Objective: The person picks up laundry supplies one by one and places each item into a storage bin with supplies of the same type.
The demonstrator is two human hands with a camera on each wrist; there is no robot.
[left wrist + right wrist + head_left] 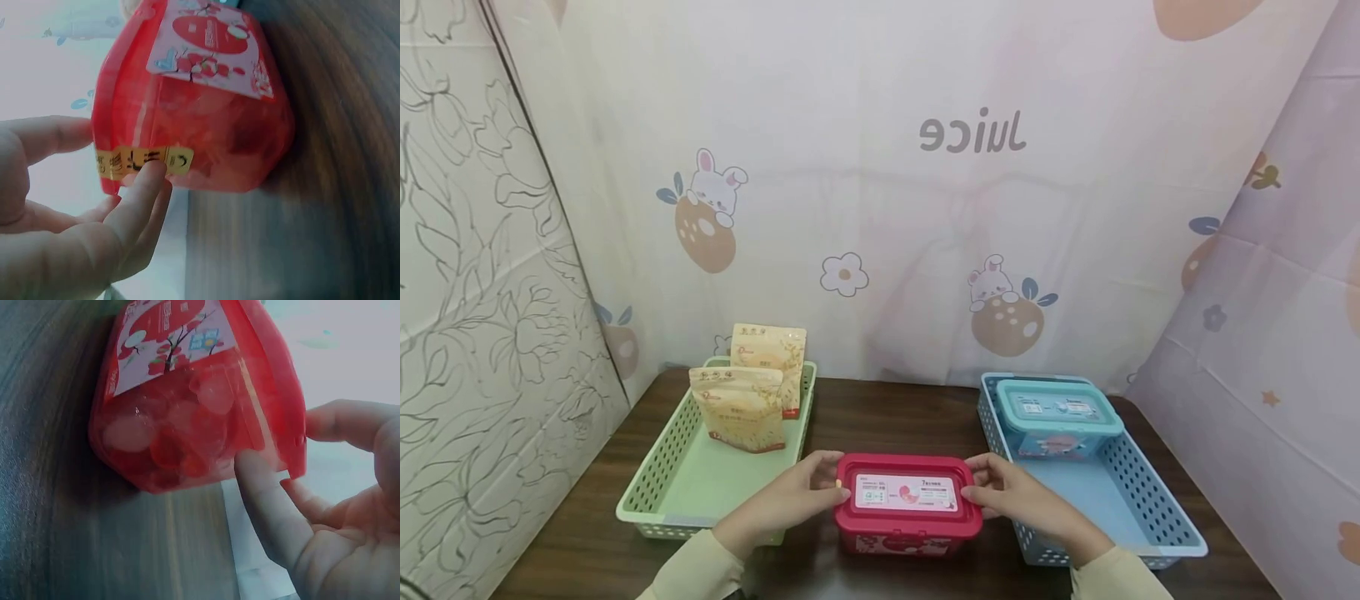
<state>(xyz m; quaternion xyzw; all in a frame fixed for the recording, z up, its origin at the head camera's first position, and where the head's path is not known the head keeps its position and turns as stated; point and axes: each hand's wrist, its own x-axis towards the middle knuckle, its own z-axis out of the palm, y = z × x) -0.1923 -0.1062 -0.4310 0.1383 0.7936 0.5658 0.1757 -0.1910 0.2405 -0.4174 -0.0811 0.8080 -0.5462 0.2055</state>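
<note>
A red lidded plastic box point(908, 507) with a white label on its lid is at the front middle of the dark wooden table point(887, 412). My left hand point(805, 492) grips its left end, thumb at the lid rim and fingers against the side by a yellow sticker point(140, 161). At the opposite end my right hand point(1011, 492) grips it likewise. Through the translucent wall point(187, 425) in the right wrist view, rounded pieces show inside. Whether the box's base touches the table is hard to tell.
To the left stands a green basket point(658, 467) with two yellow pouches point(745, 408) point(778, 354) upright in it. A blue basket point(1150, 492) on the right holds a turquoise lidded box point(1060, 417) at its back. Patterned curtains point(865, 183) hang behind and beside the table.
</note>
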